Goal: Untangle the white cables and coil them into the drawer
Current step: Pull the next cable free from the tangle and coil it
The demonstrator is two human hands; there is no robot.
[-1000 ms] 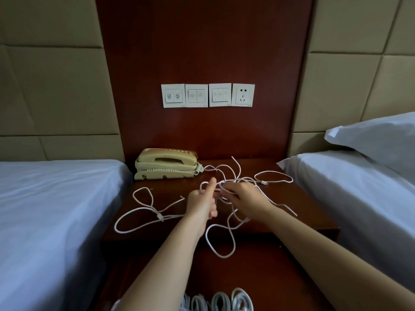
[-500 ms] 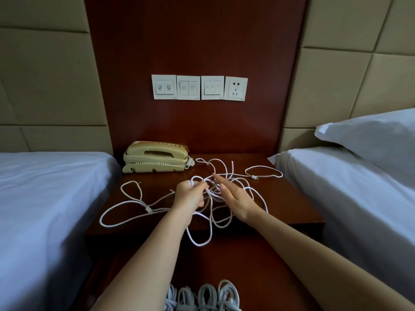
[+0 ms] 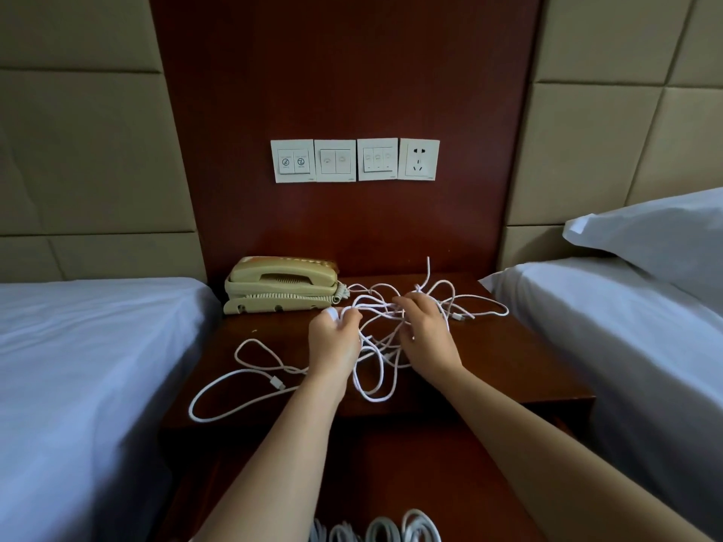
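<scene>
A tangle of white cables (image 3: 375, 346) lies across the dark wooden nightstand (image 3: 508, 357). One long loop with a plug end (image 3: 277, 382) trails to the left front. My left hand (image 3: 332, 342) grips a strand of the tangle at its left side. My right hand (image 3: 424, 330) pinches strands on the right, and a short piece of cable is stretched between the two hands. Below the tabletop the open drawer (image 3: 450, 483) shows several coiled white cables (image 3: 391, 530) at the bottom edge of the view.
A beige telephone (image 3: 279, 285) with a curly cord stands at the nightstand's back left. Beds with white sheets flank it, left bed (image 3: 78, 365) and right bed (image 3: 626, 346) with a pillow (image 3: 657, 232). Wall switches and a socket (image 3: 418, 158) sit on the panel behind.
Both hands have risen and drawn apart, pulling a strand taut between them. My right hand went from flat on the tangle to pinching it. The cable loops shifted slightly.
</scene>
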